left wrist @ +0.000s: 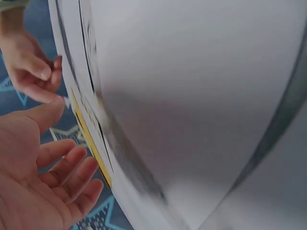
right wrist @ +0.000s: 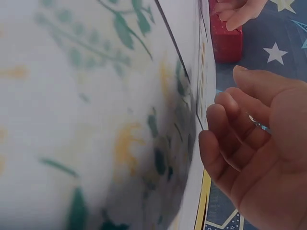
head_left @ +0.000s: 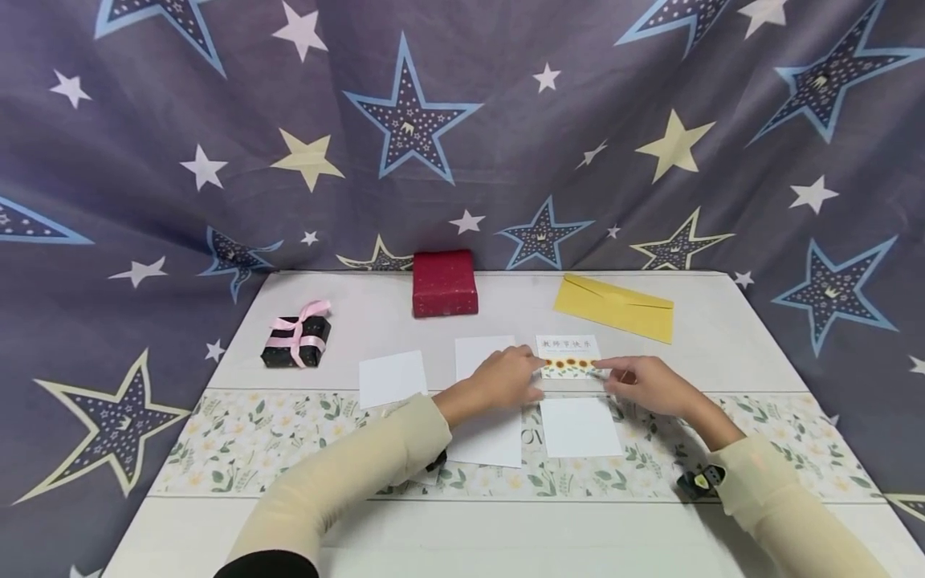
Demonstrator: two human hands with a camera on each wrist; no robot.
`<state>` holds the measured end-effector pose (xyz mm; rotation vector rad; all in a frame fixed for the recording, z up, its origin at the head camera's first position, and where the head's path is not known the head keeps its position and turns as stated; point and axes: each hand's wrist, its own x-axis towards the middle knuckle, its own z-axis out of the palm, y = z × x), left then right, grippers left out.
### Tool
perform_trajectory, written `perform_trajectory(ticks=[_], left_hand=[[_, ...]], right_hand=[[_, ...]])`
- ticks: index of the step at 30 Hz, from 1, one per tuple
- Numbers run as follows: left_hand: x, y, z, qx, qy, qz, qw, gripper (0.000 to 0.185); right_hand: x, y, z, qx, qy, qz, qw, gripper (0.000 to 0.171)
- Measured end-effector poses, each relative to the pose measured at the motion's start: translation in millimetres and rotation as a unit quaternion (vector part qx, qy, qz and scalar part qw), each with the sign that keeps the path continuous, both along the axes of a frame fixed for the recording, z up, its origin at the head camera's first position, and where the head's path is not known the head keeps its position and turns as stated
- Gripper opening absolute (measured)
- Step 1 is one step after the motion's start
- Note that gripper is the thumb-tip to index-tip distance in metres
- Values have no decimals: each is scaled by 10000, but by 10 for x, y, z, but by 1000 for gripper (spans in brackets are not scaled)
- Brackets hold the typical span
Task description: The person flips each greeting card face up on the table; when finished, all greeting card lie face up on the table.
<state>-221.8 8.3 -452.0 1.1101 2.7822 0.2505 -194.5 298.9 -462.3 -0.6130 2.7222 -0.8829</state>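
Left arm (head_left: 354, 478), right arm (head_left: 791, 502) extended forward; left fingers (left wrist: 66, 166), right fingers (right wrist: 227, 125) loosely bent.

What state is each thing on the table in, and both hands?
Card: flat, printed side up
White sheets: flat, blank faces up
Envelope: flat, sealing unclear
Gift: wrapped, tied
Red box: looks closed
Left hand: touching card's left edge
Right hand: touching card's right edge

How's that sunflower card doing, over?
Left grip: at left edge of sunflower card. Right grip: at right edge. Card flat, printed side up. White sheet in front, not covering it.
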Motion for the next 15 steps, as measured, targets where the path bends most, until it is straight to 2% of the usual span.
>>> perform_trajectory(ticks=[7,15], left_hand=[[301,-28,-18,-173,40,-272,9995,61],[499,-41,-26,-434,56,-505,9978,65]], right_hand=[[102,-16,-47,-85,-26,80,9999,41],[229,-51,-61,168,-135,-2,9998,43]])
